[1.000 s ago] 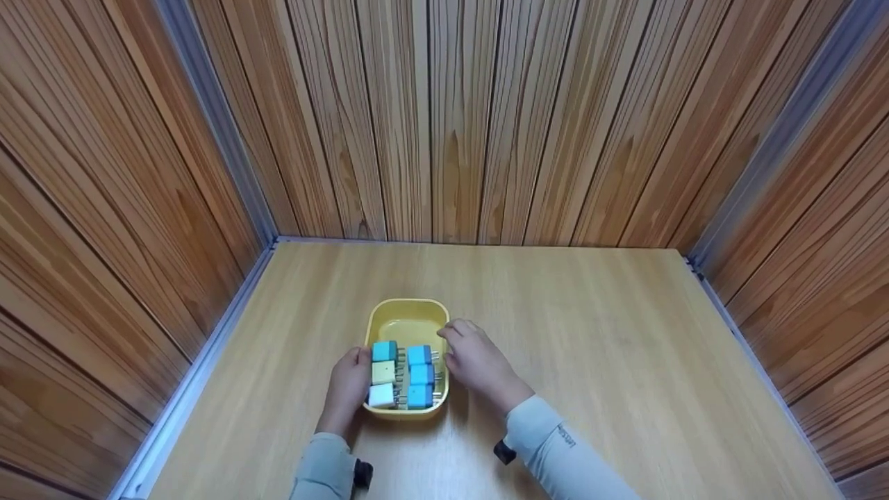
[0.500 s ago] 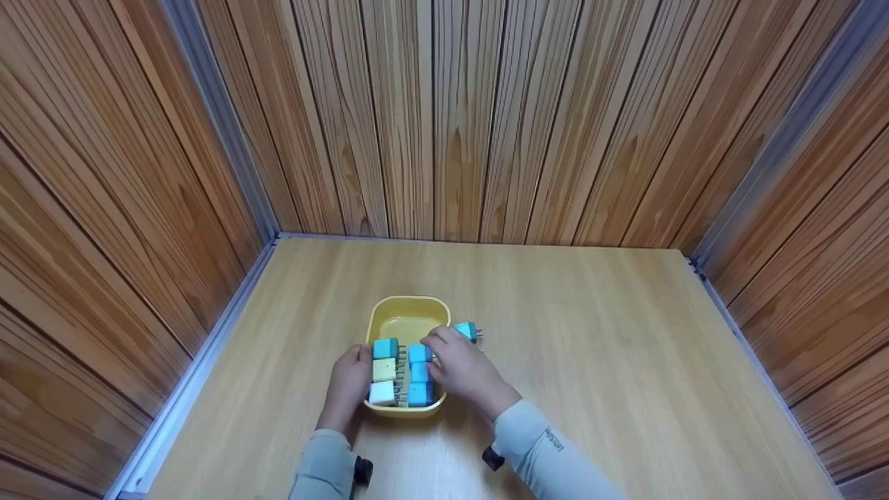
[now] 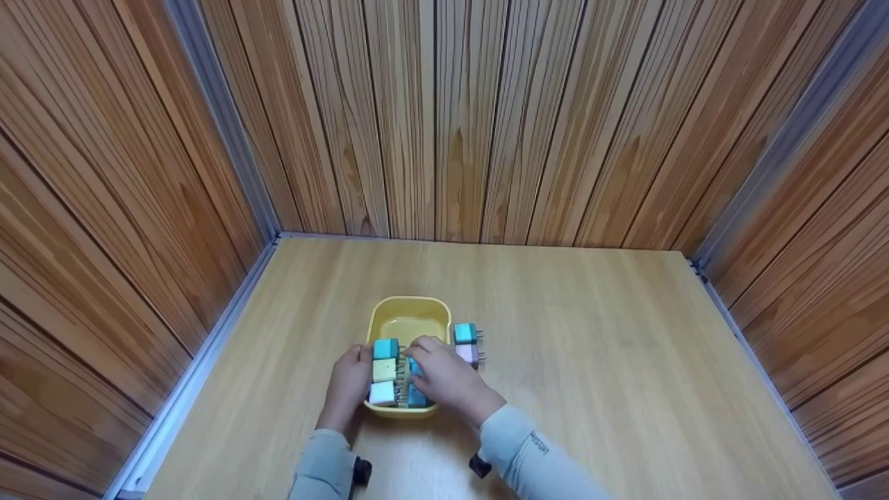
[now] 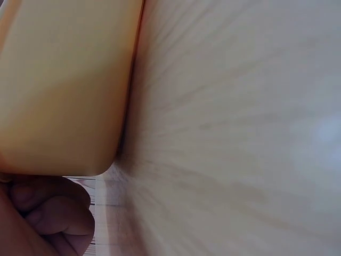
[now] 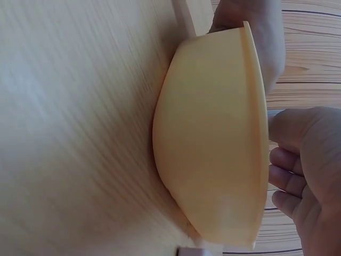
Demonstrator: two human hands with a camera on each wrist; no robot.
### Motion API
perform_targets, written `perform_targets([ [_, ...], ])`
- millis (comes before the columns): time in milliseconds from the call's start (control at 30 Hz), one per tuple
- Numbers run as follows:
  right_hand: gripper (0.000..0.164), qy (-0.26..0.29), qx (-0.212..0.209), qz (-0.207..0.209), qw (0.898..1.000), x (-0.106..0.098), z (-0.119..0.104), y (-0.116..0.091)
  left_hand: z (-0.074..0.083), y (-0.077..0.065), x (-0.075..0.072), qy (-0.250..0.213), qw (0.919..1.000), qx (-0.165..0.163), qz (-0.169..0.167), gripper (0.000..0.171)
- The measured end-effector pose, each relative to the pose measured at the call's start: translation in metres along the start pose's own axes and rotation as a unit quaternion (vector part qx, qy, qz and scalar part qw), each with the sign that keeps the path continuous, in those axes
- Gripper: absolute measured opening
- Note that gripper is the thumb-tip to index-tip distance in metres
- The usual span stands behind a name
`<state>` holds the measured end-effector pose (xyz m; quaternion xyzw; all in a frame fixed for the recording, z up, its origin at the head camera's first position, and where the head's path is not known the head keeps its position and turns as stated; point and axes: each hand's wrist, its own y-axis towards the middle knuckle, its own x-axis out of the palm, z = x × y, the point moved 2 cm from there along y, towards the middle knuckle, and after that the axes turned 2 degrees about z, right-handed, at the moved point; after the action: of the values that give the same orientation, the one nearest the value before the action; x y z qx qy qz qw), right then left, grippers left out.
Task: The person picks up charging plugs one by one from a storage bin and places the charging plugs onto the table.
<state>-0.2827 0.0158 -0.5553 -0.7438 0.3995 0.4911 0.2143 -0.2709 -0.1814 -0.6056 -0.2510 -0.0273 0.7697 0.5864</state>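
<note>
My left hand (image 3: 349, 382) grips the left wall of a yellow plastic box (image 3: 410, 300), thumb at the rim. In the left wrist view its curled fingers (image 4: 58, 216) lie close by the box's outer wall. Inside the box, on the left, stand a teal plug (image 3: 385, 348), a pale yellow plug (image 3: 384, 369) and a white plug (image 3: 381, 394), metal prongs pointing right. My right hand (image 3: 448, 375) reaches over the right rim and pinches a blue plug (image 3: 414, 367) between thumb and fingers. Another blue plug (image 3: 417, 397) shows below the thumb. Part of the blue column is hidden.
On the table (image 3: 590, 347), just right of the box, a teal plug (image 3: 465, 333) and a lilac plug (image 3: 467, 355) lie in a column, prongs to the right. Wood-panelled walls (image 3: 455, 125) enclose the table at the back and both sides.
My right hand has moved left from the box's right edge to over the blue plugs. The teal and lilac plugs on the table have come into view. The left hand keeps its hold.
</note>
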Motion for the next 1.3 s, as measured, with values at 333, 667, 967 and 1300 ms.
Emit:
perform_targets([
  [333, 0.044, -0.017, -0.019, 0.007, 1.0, 0.015, -0.01, 0.003, -0.004, 0.0, 0.002, 0.017, 0.9996, 0.013, 0.02, 0.039],
  [667, 0.044, -0.027, -0.008, 0.005, 1.0, 0.021, -0.011, 0.01, -0.003, 0.002, 0.003, 0.017, 0.9993, 0.028, 0.019, 0.039],
  [967, 0.043, -0.031, 0.001, 0.012, 0.999, 0.023, -0.012, 0.014, 0.001, 0.003, 0.002, 0.008, 0.9998, 0.015, 0.01, 0.039],
  [1300, 0.04, -0.051, -0.029, 0.026, 0.998, 0.025, -0.016, 0.016, -0.001, 0.004, -0.001, 0.032, 0.9978, 0.048, 0.032, 0.037],
])
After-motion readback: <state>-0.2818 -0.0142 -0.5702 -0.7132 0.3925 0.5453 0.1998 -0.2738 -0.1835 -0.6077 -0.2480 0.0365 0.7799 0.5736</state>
